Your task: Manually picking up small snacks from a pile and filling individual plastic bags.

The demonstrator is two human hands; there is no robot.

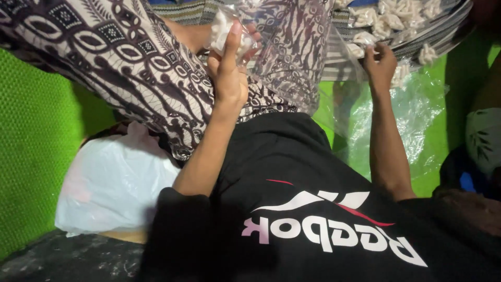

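My left hand (229,62) is raised over my lap and grips a small clear plastic bag (222,31) with white crackers inside. My right hand (380,65) reaches toward the rim of a round woven tray (438,36) and pinches a white cracker (360,49) at the mouth of a larger clear plastic bag (402,115) that hangs below the hand. More white crackers (402,13) are heaped on the tray. A patterned dark and white cloth (120,57) covers my legs.
A white plastic bag (109,183) lies at the left beside my leg on a green mat (31,136). Part of another person in patterned clothing (482,138) sits at the right edge. A dark, speckled floor (68,258) shows at the bottom left.
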